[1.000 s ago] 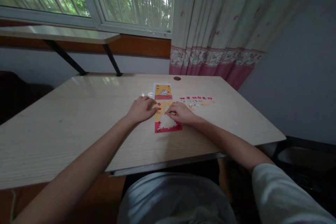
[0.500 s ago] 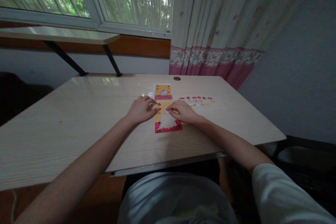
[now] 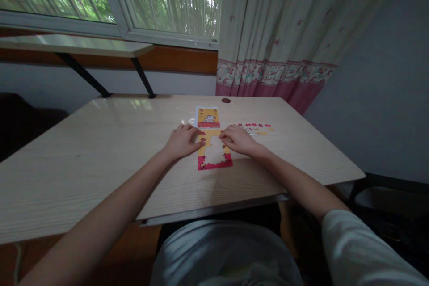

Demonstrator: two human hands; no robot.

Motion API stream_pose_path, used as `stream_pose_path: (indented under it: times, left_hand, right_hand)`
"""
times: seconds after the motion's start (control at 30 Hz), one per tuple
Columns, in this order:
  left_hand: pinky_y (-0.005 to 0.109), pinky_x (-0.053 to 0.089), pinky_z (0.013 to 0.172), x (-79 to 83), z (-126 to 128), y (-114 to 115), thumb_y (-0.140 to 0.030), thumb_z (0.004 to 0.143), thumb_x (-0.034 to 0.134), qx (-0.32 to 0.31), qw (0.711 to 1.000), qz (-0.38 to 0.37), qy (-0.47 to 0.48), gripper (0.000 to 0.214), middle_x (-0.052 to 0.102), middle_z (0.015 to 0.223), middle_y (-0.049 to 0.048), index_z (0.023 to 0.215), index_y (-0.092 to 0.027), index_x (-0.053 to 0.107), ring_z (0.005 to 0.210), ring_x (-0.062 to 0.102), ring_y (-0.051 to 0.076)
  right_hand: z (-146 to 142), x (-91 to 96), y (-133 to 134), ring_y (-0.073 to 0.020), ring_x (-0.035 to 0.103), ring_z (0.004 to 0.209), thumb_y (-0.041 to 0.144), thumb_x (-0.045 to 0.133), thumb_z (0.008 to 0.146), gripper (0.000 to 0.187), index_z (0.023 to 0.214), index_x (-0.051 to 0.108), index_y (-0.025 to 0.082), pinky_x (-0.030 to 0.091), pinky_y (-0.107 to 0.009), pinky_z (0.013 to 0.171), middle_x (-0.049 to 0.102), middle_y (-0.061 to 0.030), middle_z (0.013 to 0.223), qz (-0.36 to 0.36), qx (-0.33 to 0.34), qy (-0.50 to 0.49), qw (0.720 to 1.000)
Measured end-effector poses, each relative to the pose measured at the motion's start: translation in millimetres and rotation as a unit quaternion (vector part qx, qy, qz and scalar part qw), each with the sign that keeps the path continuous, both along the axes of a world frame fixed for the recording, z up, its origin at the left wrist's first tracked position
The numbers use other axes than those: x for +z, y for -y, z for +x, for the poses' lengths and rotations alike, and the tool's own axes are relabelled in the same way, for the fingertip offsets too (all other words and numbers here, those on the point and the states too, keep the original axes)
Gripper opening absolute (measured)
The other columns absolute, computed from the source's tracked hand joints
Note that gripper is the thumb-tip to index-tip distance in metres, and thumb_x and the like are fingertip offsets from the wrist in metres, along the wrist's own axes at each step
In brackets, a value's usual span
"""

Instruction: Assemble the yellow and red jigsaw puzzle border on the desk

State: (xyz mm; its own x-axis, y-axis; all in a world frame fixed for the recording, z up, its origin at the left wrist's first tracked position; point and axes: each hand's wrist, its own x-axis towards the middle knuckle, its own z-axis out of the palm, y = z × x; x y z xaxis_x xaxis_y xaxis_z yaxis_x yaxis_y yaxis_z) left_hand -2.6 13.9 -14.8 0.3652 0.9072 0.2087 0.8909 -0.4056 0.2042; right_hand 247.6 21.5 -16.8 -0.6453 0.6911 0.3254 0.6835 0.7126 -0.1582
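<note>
A partly assembled jigsaw puzzle (image 3: 214, 166) lies flat on the desk, with a yellow upper part, a red lower border and bare desk showing through its middle. My left hand (image 3: 182, 141) rests at its left edge, thumb and index finger apart, fingertips touching the puzzle. From the right, my right hand (image 3: 238, 139) reaches over the upper right side, fingers bent and thumb slightly apart; no piece is visible in it. Just beyond the puzzle lies a picture card (image 3: 208, 117), yellow and red with a white animal.
Loose puzzle pieces (image 3: 258, 124), red, white and yellow, lie in rows right of the puzzle, partly behind my right hand. A raised shelf (image 3: 77, 44) stands at the back left. A round cable hole (image 3: 226, 100) is near the desk's (image 3: 100, 152) back edge.
My right hand has moved right, from over the puzzle's middle to its upper right side, uncovering more of the gap. My left hand has barely moved.
</note>
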Motion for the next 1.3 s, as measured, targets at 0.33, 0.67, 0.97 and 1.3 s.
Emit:
stream_pose_path:
  times: [0.33,0.67,0.97,1.3]
  left_hand:
    - [0.048,0.043,0.092,-3.2,-3,-3,-0.061,0.080,0.055,-0.002,1.000,0.002,-0.006,0.054,0.060,0.118,0.0136,0.114,-0.021,0.067,0.109,0.052,0.035]
    - [0.049,0.042,0.092,-2.6,-4,-3,-0.060,0.084,0.051,-0.003,1.000,-0.001,-0.020,0.053,0.060,0.119,0.0135,0.117,-0.021,0.065,0.111,0.051,0.035]
    - [0.048,0.042,0.089,-0.3,-13,-6,-0.050,0.087,0.049,-0.012,0.999,0.043,-0.030,0.044,0.061,0.117,0.0138,0.115,-0.020,0.066,0.109,0.051,0.034]
    - [0.048,0.042,0.089,-0.6,-16,-7,-0.047,0.086,0.049,-0.010,0.999,0.041,-0.035,0.043,0.062,0.117,0.0143,0.113,-0.018,0.066,0.108,0.052,0.034]
  right_hand:
    - [3,3.4,0,-0.0211,0.059,0.094,0.022,0.057,0.090,0.016,0.096,0.071,0.018,0.036,-0.033,0.085,0.070,-0.0083,0.095,-0.013,0.004,0.029,0.999]
    - [7,11.2,2,-0.0201,0.059,0.096,0.024,0.055,0.092,0.019,0.098,0.071,0.017,0.037,-0.032,0.087,0.071,-0.0084,0.098,-0.028,0.010,0.033,0.999]
    - [76,29.7,-31,-0.0187,0.061,0.088,0.021,0.053,0.088,0.021,0.095,0.072,0.015,0.041,-0.028,0.080,0.070,-0.0103,0.096,-0.015,-0.148,0.010,0.989]
    - [149,32.1,-45,-0.0142,0.059,0.067,0.019,0.058,0.078,0.017,0.084,0.073,0.014,0.040,-0.023,0.062,0.071,-0.0062,0.076,-0.131,-0.330,-0.021,0.935]
